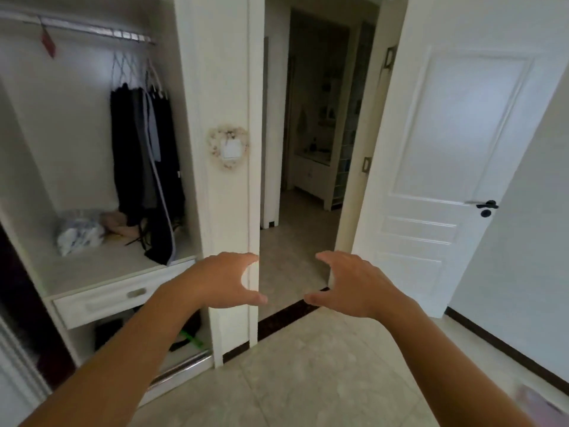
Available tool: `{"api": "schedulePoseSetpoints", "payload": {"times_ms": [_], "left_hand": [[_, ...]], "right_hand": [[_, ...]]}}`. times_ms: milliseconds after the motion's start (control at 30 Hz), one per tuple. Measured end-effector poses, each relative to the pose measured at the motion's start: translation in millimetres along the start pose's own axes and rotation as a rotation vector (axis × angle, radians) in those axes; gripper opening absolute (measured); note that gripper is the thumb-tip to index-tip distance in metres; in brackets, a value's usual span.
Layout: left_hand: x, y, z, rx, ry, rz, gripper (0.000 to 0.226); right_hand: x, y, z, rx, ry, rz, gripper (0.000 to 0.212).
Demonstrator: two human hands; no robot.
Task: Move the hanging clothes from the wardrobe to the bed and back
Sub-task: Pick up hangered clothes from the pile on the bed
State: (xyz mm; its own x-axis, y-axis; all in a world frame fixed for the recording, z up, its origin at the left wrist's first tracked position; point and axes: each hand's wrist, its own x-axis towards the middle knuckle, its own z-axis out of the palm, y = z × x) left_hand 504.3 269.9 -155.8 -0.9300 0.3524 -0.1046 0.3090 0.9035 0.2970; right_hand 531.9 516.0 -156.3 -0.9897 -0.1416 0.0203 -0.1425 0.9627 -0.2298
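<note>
Hanging clothes (144, 167) far left, up on the wardrobe (197, 87) rail (92, 27), well apart from both hands. Left hand (226, 282) & right hand (348, 283) near centre, side by side w/ a gap, thumbs facing in, fingers spread & lightly bent, holding nothing. Clothes: dark bunch, black/grey, on pale hangers, pushed to right end of rail, hems touching the wardrobe shelf. One red hanger (47, 41) alone further left.

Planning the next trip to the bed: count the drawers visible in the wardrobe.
1. The drawer sits under the shelf where the dark clothes hang, above an open lower compartment. The wardrobe's left part is out of view, so more may be hidden.
</note>
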Motion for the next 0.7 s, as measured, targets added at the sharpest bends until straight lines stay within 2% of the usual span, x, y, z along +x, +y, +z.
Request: {"api": "schedulePoseSetpoints", "payload": {"times_ms": [167,300,433,700], "left_hand": [[12,-65,-19,-0.049,0.021,-0.13,0.096],[25,-110,-37,-0.065,0.076,-0.209,0.088],[41,-152,-50,-0.027,0.097,-0.316,0.103],[61,-227,-75,-0.02,0.136,-0.417,0.1]], "right_hand": [[78,-39,15,0.025,-0.033,-0.16,0.09],[139,-70,16,0.024,-0.07,-0.279,0.091],[189,-98,17,0.027,-0.089,-0.372,0.089],[267,-161,25,0.003,-0.114,-0.509,0.084]]}}
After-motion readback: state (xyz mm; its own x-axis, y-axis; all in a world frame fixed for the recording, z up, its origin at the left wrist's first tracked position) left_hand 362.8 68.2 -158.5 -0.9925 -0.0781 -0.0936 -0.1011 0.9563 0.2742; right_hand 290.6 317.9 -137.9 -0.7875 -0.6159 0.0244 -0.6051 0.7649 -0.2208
